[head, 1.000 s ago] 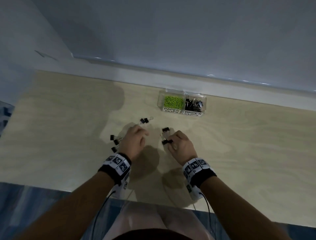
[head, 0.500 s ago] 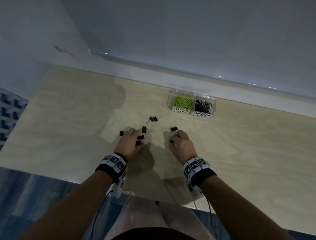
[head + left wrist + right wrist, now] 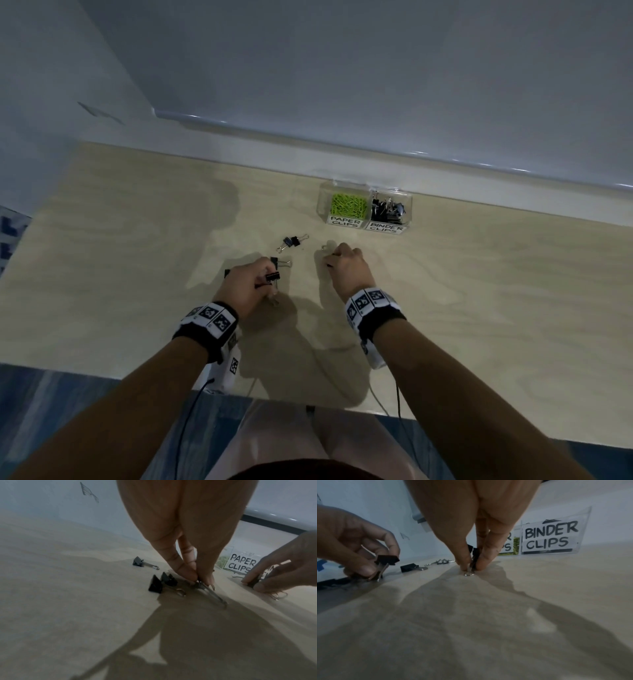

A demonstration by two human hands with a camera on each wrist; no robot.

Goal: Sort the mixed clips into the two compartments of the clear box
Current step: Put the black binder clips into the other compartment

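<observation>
Pinching hands, left hand (image 3: 247, 287) and right hand (image 3: 346, 268), each on a small black binder clip (image 3: 273, 276).

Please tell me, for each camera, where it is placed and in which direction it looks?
Head: on the head, looking down at the table, both hands and forearms.
Left wrist: low behind the left hand, facing the box.
Right wrist: low behind the right hand, facing the box.
All three show both hands and the box.
</observation>
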